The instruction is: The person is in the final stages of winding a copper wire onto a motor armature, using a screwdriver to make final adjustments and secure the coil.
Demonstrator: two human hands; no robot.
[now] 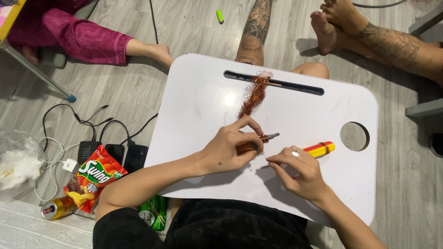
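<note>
A white lap worktop (207, 110) with a long slot and a round hole spans the person's legs above the grey plank floor (134, 87). On it lies a strand of tangled copper wire (254, 94), running down from the slot. The left hand (230, 150) has its fingers clenched around a small copper-wound motor rotor (253, 145) (its steel shaft pokes out to the right). The right hand (300, 173) pinches something too fine to make out, beside a yellow-and-red utility knife (320, 149).
</note>
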